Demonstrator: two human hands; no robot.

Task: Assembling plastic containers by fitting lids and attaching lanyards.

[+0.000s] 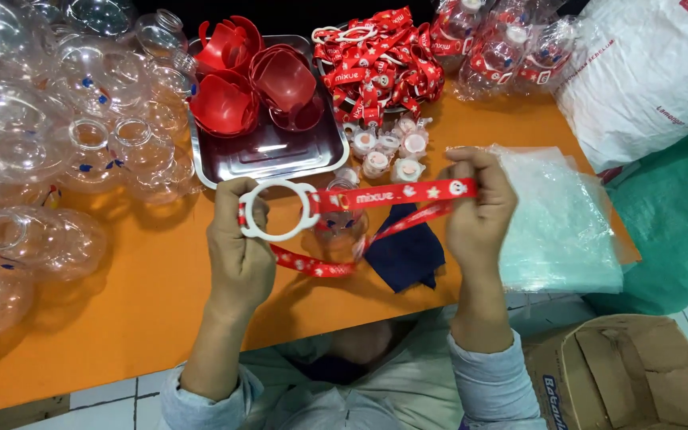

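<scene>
We hold a red strap [396, 193] taut just in front of the metal tray [224, 163]: left hand [239, 243] clenched around its white ring [279, 209], right hand [478, 209] fingers pinching the far end, keeping it straight above the desk [145, 318].

Bare orange desk [121, 318] lies open below the hands; clear bottles [33, 159] crowd the left, the metal tray [268, 155] blocks ahead, plastic bags [559, 223] fill the right.

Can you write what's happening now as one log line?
left hand: holds white ring | right hand: pinches red strap taut | orange table
</scene>
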